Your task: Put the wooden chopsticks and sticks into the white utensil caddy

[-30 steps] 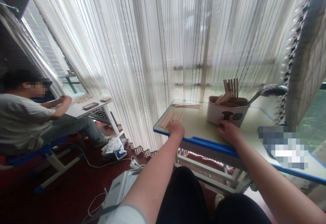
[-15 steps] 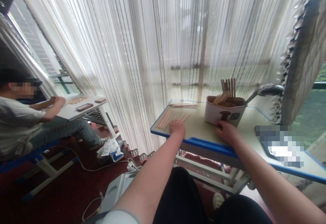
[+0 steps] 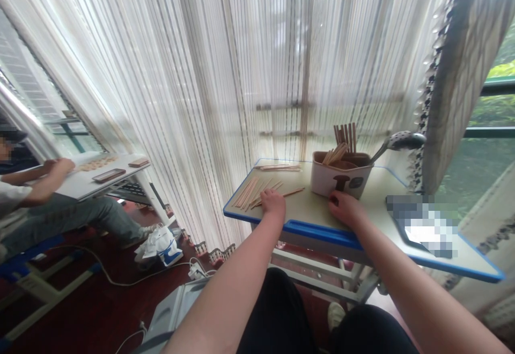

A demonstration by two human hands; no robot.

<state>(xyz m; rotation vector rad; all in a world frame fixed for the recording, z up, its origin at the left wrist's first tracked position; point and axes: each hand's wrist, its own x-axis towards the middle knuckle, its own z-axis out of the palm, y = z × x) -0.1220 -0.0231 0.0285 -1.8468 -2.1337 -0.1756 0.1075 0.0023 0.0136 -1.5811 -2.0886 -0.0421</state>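
My left hand [image 3: 273, 204] is on the table's left part with curled fingers. A chopstick [image 3: 294, 191] passes under or through them and sticks out to the right. More wooden chopsticks [image 3: 246, 193] lie fanned out just left of this hand, and a small bundle [image 3: 279, 167] rests along the back edge. My right hand [image 3: 344, 207] is bent inward on the tabletop, close against the front of a white holder [image 3: 322, 180] with a brown mushroom picture. Its fingers are curled, and whatever they hold is hidden. Several chopsticks [image 3: 345, 138] and a slotted spoon [image 3: 402, 140] stand in the holder.
A dark object with a blurred-out surface [image 3: 422, 230] lies on the right of the blue-edged table [image 3: 306, 212]. Sheer curtains [image 3: 225, 75] hang behind. At left another person [image 3: 40, 182] sits at a white table [image 3: 86, 185]. A white bag [image 3: 163, 246] and cables are on the floor.
The view has turned slightly right. My left hand has shifted among the chopsticks, and one now points out rightward from it at a flatter angle. My right hand stays by the holder.
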